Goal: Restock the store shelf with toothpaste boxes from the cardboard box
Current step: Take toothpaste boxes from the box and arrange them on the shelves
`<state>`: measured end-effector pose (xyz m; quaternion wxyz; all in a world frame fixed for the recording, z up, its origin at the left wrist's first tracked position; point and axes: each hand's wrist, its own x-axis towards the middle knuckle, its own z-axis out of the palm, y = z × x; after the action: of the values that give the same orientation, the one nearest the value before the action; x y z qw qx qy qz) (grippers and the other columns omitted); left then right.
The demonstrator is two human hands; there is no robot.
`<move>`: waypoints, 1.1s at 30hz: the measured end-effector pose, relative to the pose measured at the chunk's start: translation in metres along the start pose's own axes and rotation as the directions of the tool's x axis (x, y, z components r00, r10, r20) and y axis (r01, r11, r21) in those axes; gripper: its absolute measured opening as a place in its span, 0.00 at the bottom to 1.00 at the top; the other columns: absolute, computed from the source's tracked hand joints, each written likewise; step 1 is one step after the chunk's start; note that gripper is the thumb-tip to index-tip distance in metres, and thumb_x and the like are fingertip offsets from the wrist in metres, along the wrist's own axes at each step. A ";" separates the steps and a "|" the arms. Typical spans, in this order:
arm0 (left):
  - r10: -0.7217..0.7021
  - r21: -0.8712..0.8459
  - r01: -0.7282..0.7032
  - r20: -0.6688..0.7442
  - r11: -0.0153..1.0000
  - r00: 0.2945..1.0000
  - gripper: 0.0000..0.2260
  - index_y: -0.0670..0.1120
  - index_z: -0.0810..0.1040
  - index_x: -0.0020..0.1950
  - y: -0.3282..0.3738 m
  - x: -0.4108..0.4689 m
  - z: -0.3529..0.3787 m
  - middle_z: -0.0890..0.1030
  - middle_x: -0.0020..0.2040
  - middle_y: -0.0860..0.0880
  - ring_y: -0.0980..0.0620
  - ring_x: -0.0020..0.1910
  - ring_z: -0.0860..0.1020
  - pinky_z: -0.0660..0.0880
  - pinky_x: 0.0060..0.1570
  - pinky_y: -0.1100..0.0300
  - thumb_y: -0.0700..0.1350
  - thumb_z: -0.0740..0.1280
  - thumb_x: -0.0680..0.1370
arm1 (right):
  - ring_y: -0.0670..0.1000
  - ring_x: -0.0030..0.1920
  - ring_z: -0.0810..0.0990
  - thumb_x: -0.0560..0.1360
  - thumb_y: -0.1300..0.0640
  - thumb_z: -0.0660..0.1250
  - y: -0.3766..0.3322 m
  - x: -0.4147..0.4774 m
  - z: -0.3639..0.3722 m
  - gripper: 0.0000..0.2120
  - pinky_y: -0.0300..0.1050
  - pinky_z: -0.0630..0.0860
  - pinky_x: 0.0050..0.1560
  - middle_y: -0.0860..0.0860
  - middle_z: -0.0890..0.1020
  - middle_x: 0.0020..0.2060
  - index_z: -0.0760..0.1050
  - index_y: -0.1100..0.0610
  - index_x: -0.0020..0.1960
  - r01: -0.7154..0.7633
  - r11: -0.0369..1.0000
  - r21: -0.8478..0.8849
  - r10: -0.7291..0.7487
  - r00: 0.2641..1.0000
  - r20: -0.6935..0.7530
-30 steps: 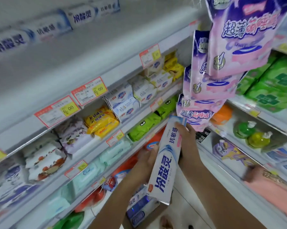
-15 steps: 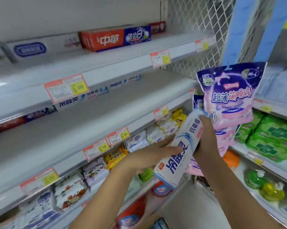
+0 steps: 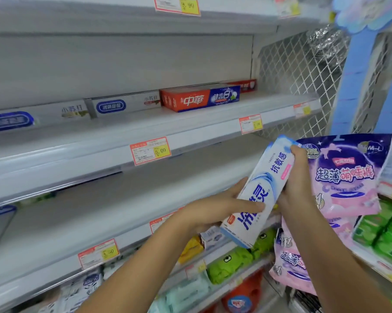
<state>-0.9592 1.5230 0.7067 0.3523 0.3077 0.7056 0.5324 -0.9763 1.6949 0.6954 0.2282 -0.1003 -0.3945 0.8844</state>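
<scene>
Both hands are clamping the white-and-blue toothpaste box (image 3: 258, 190), holding it tilted in the air just in front of the store shelf (image 3: 77, 175). The left hand (image 3: 215, 211) is wrapping the lower half, one finger covering part of the lettering. The right hand (image 3: 296, 188) is gripping the upper end, palm hidden behind. The pink packs (image 3: 348, 177) are getting partly blocked, and the far-left white boxes (image 3: 10, 119) are blurring out.

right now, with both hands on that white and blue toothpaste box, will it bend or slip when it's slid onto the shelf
Probably stiff: the toothpaste box shows straight edges while the left hand and right hand grip it from opposite sides. Likely light for its length: a slim carton. Its flat faces should slide on the shelf rather than roll.
</scene>
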 end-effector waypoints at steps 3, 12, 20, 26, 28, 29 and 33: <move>-0.043 -0.031 0.041 -0.054 0.999 0.998 0.19 0.64 0.68 0.61 -0.005 -0.007 -0.014 0.79 0.61 0.47 0.48 0.50 0.79 0.76 0.49 0.55 0.41 0.65 0.78 | 0.46 0.32 0.78 0.76 0.46 0.57 0.017 0.007 -0.001 0.11 0.38 0.73 0.32 0.46 0.76 0.31 0.70 0.51 0.40 0.038 0.998 -0.048 -0.038 0.999 0.000; -0.138 0.281 0.227 -0.303 0.932 0.943 0.27 0.66 0.64 0.65 -0.014 -0.028 -0.067 0.83 0.50 0.49 0.53 0.40 0.80 0.75 0.42 0.60 0.48 0.72 0.72 | 0.47 0.44 0.82 0.78 0.46 0.56 0.071 0.023 0.002 0.13 0.45 0.80 0.46 0.51 0.82 0.45 0.75 0.53 0.49 -0.001 0.939 -0.345 0.019 0.999 0.048; -0.250 0.268 0.403 -0.462 0.875 0.851 0.13 0.46 0.76 0.58 -0.012 -0.026 -0.130 0.83 0.42 0.47 0.52 0.36 0.80 0.73 0.33 0.64 0.48 0.69 0.75 | 0.59 0.68 0.68 0.82 0.44 0.49 0.101 0.036 0.021 0.26 0.48 0.65 0.62 0.59 0.71 0.68 0.64 0.58 0.72 0.321 0.319 -0.892 -0.045 0.945 0.324; -0.240 0.378 0.506 -0.565 0.775 0.790 0.22 0.57 0.66 0.66 -0.026 -0.012 -0.162 0.82 0.47 0.49 0.55 0.40 0.80 0.77 0.40 0.64 0.48 0.70 0.75 | 0.57 0.73 0.59 0.81 0.44 0.48 0.133 0.056 0.011 0.24 0.56 0.48 0.74 0.57 0.71 0.68 0.71 0.54 0.69 0.458 -0.202 -0.865 0.022 0.886 0.464; -0.235 0.437 0.570 -0.612 0.696 0.755 0.35 0.58 0.58 0.75 -0.035 -0.007 -0.174 0.80 0.57 0.48 0.52 0.47 0.80 0.76 0.50 0.59 0.51 0.72 0.72 | 0.56 0.70 0.62 0.81 0.45 0.48 0.137 0.057 0.006 0.23 0.56 0.47 0.74 0.56 0.73 0.66 0.73 0.54 0.67 0.473 -0.195 -0.859 -0.008 0.876 0.483; -0.224 0.464 0.597 -0.635 0.655 0.739 0.38 0.59 0.56 0.76 -0.039 -0.005 -0.180 0.78 0.61 0.48 0.51 0.49 0.80 0.76 0.53 0.58 0.53 0.72 0.71 | 0.56 0.70 0.63 0.81 0.45 0.49 0.137 0.057 0.005 0.23 0.56 0.47 0.74 0.56 0.73 0.66 0.73 0.54 0.66 0.478 -0.197 -0.856 -0.014 0.872 0.490; -0.165 0.576 0.672 -0.690 0.466 0.705 0.40 0.61 0.50 0.76 -0.057 0.003 -0.194 0.66 0.73 0.45 0.42 0.63 0.74 0.72 0.60 0.54 0.52 0.70 0.71 | 0.55 0.69 0.64 0.81 0.45 0.49 0.136 0.057 0.004 0.23 0.56 0.48 0.73 0.56 0.73 0.65 0.73 0.54 0.66 0.488 -0.218 -0.845 -0.031 0.862 0.506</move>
<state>-1.1248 1.4080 0.6874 0.0850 0.0724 0.9876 0.1105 -1.0717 1.6398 0.5971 0.1921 -0.0131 -0.9592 0.2069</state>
